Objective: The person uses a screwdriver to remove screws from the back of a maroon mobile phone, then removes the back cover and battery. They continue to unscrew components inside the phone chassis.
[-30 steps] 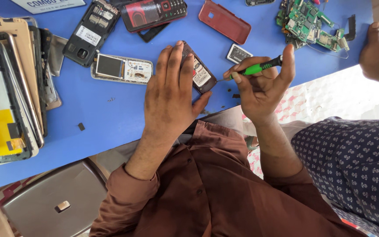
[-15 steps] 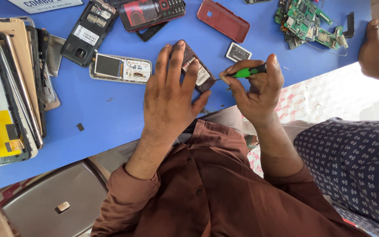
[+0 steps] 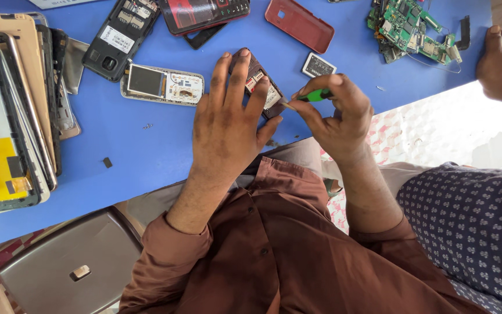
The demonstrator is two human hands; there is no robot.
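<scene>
My left hand [image 3: 228, 125] lies flat with spread fingers on an opened dark phone [image 3: 260, 81] that rests on the blue table [image 3: 146, 151], pinning it down. My right hand [image 3: 335, 116] is closed around a green-handled screwdriver [image 3: 315, 96]; its thin metal tip touches the phone's right edge near the exposed label and board. Most of the phone is hidden under my left fingers.
A white phone frame with a small screen [image 3: 161, 84] lies left of my hand. A black phone back [image 3: 117, 38], a red cover [image 3: 298, 24], a small battery [image 3: 319, 65] and green circuit boards [image 3: 405, 26] lie further away. Stacked screen frames [image 3: 7, 116] sit at left. Another person's hand [image 3: 498, 64] rests at right.
My right hand has drawn the screwdriver leftward and turned it, bringing the tip onto the phone's edge. My left hand has stayed pressed on the phone.
</scene>
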